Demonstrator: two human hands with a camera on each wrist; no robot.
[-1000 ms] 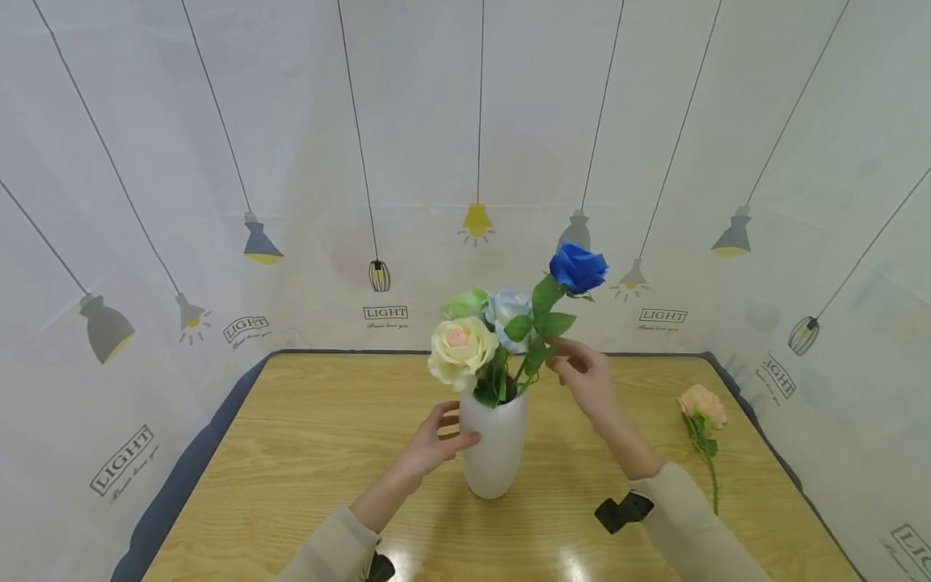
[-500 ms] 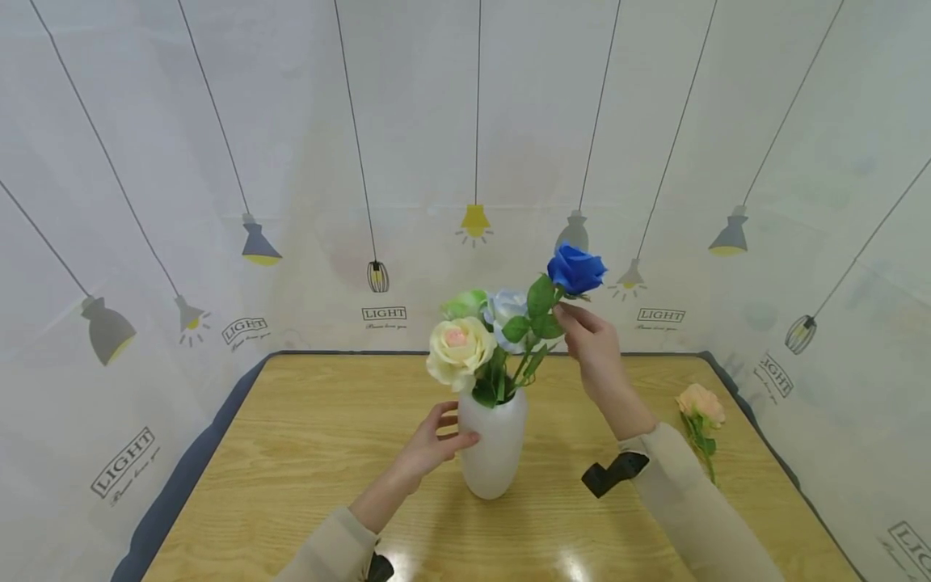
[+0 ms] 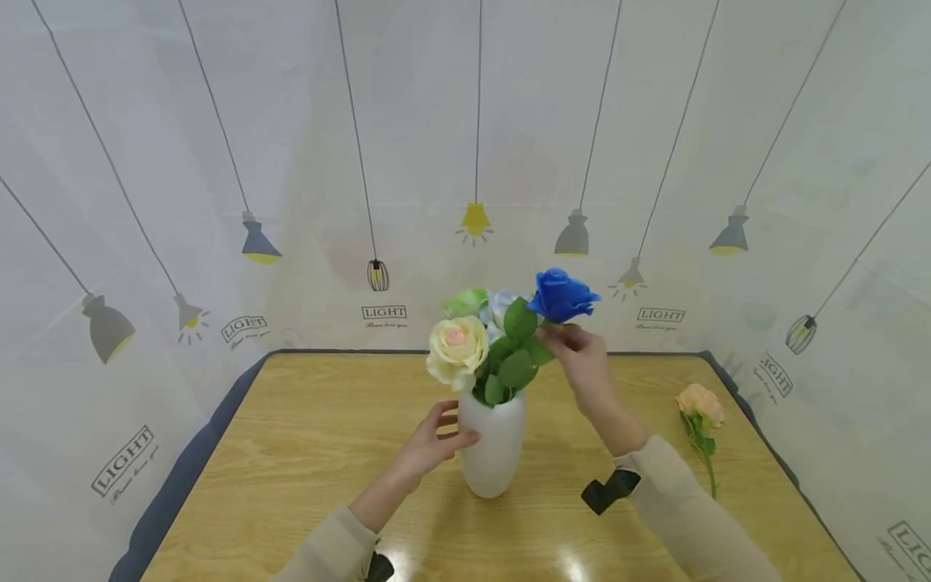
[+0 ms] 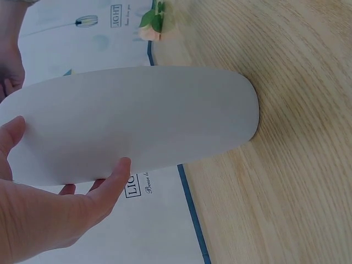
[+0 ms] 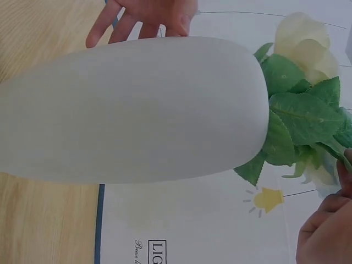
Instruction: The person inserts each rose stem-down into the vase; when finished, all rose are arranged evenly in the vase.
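A white vase (image 3: 492, 444) stands upright on the wooden table, my left hand (image 3: 429, 443) gripping its left side, thumb in front and fingers around behind. In the left wrist view my left hand (image 4: 60, 209) steadies the vase (image 4: 137, 124). Above the rim, my right hand (image 3: 584, 364) pinches the stem of a blue rose (image 3: 562, 296) just under the bloom; its leaves (image 3: 518, 369) hang over the vase mouth. A cream rose (image 3: 458, 347), a pale blue rose (image 3: 502, 307) and a green bloom (image 3: 465, 303) also stand in the vase. At the right wrist view's edge, my right hand (image 5: 327, 231) is partly cut off.
A peach flower (image 3: 701, 406) lies on the table (image 3: 305, 453) at the right, near my right sleeve (image 3: 684, 509). Behind and at both sides hangs a white curtain (image 3: 407, 145) printed with lamps. Dark edging (image 3: 240, 396) lines the table.
My right hand first slides up the blue rose's stem to just below the bloom, then moves down, and the rose sinks lower into the vase. My left hand stays on the vase.
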